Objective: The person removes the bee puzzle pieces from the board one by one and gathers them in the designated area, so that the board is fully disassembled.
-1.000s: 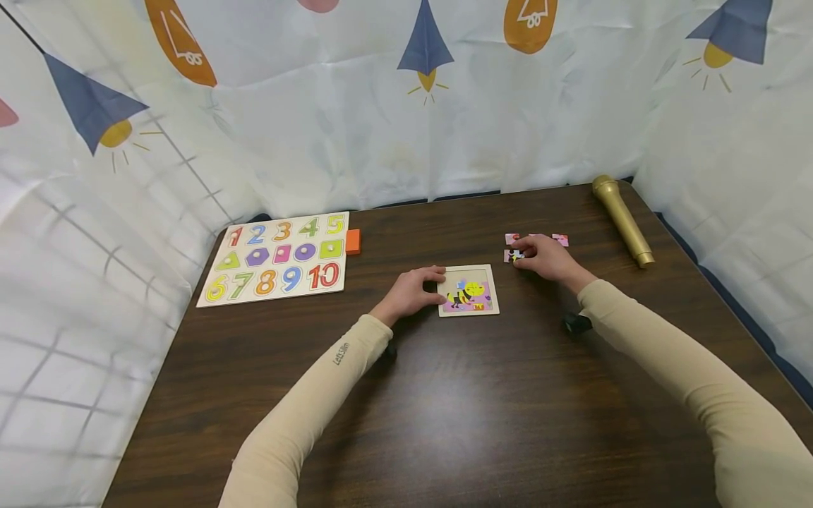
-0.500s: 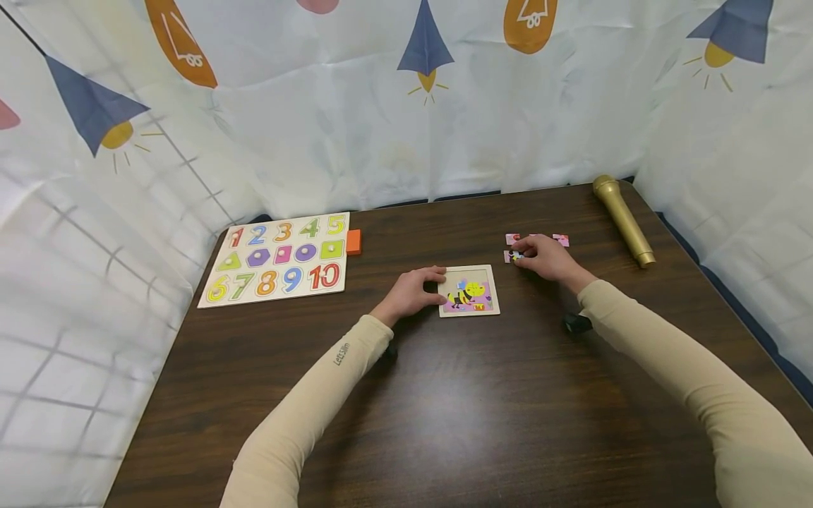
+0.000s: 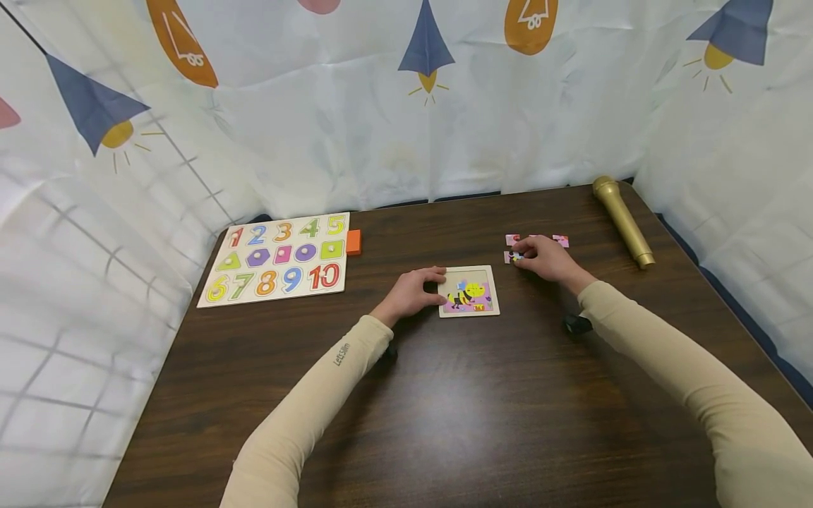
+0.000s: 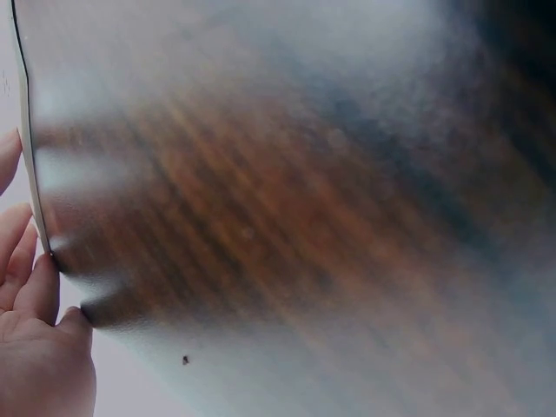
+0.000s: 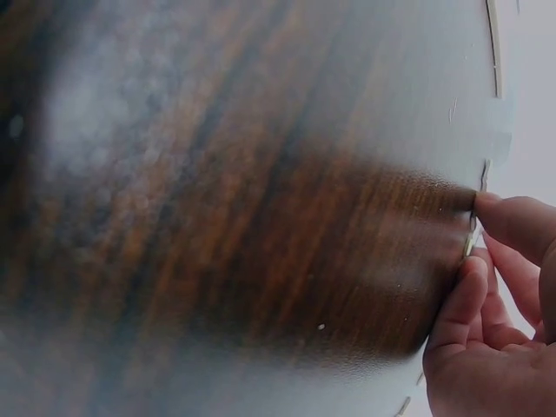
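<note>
1. Puzzle piece (image 3: 515,257), pink, black and yellow, right of centre in the frame. Pinched, it appears, between the thumb and fingers of the right hand (image 3: 547,260). Judged thin, light and stiff; best taken by opposite edges. Laid flat or nearly so; its long axis cannot be told, being partly covered.

2. Puzzle tray (image 3: 473,275), pale-rimmed, at the centre of the frame. Held at its left edge by the left hand (image 3: 411,292), thumb and fingers set apart along the rim. Judged light, rigid and apt to slide unless steadied; the rim is best gripped. Nearly square, laid flat, no marked long axis; the bee picture (image 3: 471,296) in its lower part is faced right.

3. Loose pieces, just above the right hand: one at left (image 3: 512,240), one at right (image 3: 560,240); others partly hidden.

4. Gold microphone (image 3: 624,222), upper right, slanted from upper left to lower right, head end uppermost.

5. Number board (image 3: 269,244), left of frame; orange block (image 3: 353,242) beside its right edge.

6. Dark wooden table (image 3: 457,423), beneath all; printed curtain (image 3: 356,127) hung behind.
</note>
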Action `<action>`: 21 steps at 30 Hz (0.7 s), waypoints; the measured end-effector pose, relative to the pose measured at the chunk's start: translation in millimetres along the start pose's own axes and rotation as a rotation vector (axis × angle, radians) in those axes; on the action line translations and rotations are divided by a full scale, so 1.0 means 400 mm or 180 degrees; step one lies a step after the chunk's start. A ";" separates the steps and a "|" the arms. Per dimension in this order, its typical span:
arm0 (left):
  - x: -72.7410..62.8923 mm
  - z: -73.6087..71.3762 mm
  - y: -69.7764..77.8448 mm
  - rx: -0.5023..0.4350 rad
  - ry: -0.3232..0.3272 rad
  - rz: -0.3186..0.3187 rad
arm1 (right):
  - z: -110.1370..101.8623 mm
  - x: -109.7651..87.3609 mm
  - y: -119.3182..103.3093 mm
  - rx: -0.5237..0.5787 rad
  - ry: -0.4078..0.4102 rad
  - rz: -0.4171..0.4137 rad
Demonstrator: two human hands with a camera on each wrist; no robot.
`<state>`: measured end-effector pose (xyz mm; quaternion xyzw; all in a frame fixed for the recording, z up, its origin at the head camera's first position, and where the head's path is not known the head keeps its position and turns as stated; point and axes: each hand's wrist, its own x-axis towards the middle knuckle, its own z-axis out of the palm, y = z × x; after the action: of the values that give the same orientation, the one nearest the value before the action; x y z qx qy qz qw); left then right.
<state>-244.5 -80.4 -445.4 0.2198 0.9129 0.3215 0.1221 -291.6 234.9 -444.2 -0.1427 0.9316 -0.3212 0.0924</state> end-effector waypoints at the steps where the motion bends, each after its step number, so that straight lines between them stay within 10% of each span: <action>1: 0.000 0.000 0.000 0.0000 0.0001 0.0000 | 0.000 0.000 0.001 -0.0001 0.0008 -0.0011; 21: -0.001 0.000 0.002 -0.0010 -0.0026 -0.0035 | 0.007 -0.004 0.005 -0.0018 0.0097 -0.0057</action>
<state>-243.9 -80.0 -444.6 0.2159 0.9131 0.3213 0.1278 -290.0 235.5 -447.4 -0.1465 0.9325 -0.3215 0.0748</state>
